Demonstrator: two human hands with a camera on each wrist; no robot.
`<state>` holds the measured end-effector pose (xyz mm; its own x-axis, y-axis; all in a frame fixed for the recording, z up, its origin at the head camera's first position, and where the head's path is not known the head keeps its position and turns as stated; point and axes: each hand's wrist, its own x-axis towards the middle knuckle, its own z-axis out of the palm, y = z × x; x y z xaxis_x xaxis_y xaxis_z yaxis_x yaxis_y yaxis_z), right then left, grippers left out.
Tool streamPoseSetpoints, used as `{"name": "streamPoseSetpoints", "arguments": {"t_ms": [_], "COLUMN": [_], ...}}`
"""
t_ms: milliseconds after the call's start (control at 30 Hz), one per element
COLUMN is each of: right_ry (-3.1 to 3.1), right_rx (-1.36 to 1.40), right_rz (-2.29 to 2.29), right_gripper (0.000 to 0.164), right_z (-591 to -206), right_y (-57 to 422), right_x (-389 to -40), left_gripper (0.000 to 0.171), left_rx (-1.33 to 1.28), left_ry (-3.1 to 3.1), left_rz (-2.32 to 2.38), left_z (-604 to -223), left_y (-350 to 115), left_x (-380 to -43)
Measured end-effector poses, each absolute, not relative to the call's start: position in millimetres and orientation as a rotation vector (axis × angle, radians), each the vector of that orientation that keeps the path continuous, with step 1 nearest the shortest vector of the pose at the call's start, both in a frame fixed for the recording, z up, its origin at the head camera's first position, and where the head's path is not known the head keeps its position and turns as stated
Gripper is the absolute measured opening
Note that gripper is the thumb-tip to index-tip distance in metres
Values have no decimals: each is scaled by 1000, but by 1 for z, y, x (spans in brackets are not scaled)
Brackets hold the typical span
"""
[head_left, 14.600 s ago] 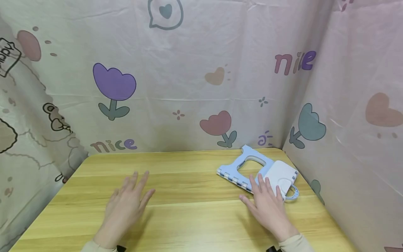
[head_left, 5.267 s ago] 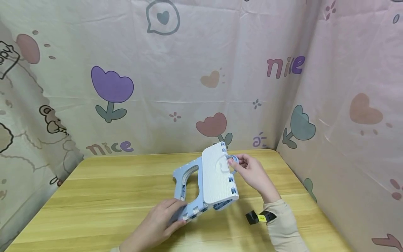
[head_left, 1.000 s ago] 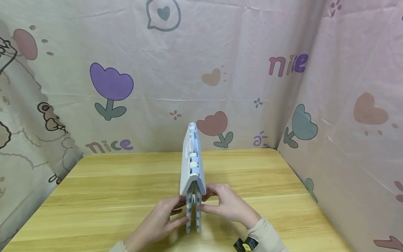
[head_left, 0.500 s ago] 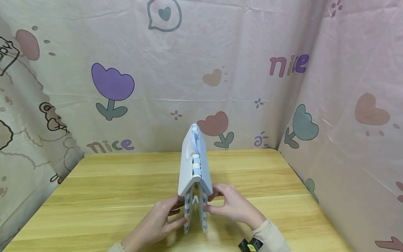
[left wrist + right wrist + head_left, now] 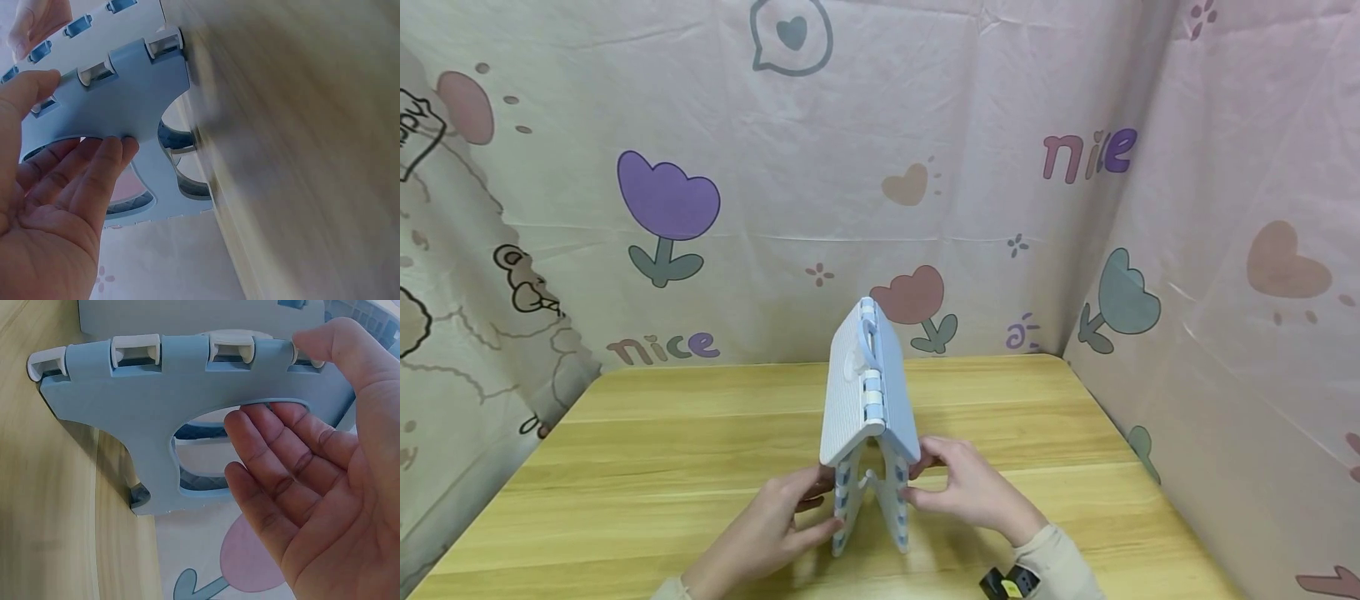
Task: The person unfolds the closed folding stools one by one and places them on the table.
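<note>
A blue and white folding step stool [image 5: 850, 392] stands half unfolded on its legs, its two-part top peaked like a roof with a blue loop handle [image 5: 868, 342] at the ridge. My left hand [image 5: 778, 517] holds the left leg panel [image 5: 134, 94], thumb on its hinged front edge and fingers at the cutout. On the other side, my right hand [image 5: 966, 487] grips the right leg panel [image 5: 150, 400] in the same manner, fingertips reaching into its oval opening. Between the panels, a white folding piece [image 5: 868, 482] shows.
The wooden table [image 5: 700, 433] carries the stool near its middle. A printed cloth [image 5: 790, 192] hangs behind the table's far edge, and another cloth side [image 5: 1240, 350] borders it on the right.
Earlier the stool lay flat at the right, then was lifted and stood upright. Over the last second its leg panels have spread apart, the right hand moving right, and the top has opened wider.
</note>
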<state>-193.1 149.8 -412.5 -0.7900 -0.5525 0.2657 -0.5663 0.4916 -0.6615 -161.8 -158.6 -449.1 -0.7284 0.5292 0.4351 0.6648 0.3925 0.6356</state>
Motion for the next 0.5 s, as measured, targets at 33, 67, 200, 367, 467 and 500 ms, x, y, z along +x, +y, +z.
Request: {"name": "streamPoseSetpoints", "arguments": {"t_ms": [33, 67, 200, 367, 467, 500], "right_ry": [-2694, -2690, -2681, -2674, -2684, -2687], "right_rx": [1013, 1014, 1010, 1009, 1002, 1000], "right_rz": [1206, 1204, 1197, 1188, 1190, 1187], "right_gripper": [31, 31, 31, 33, 34, 34], "right_z": [-413, -413, -414, -414, -414, -414], "right_y": [151, 152, 155, 158, 161, 161], "right_x": [-193, -194, -195, -196, -196, -197], "left_gripper": [41, 41, 36, 35, 36, 36], "left_rx": [-1075, -1076, -1080, -1083, -1082, -1082], "left_ry": [-2480, -2479, -2474, -2467, -2469, -2470], "left_rz": [-1244, -1242, -1231, -1218, -1206, -1205], "left_z": [-449, -449, -448, -447, -447, -447], "left_y": [-159, -160, -162, -163, -164, -165], "left_x": [-162, -162, -162, -162, -162, -162]}}
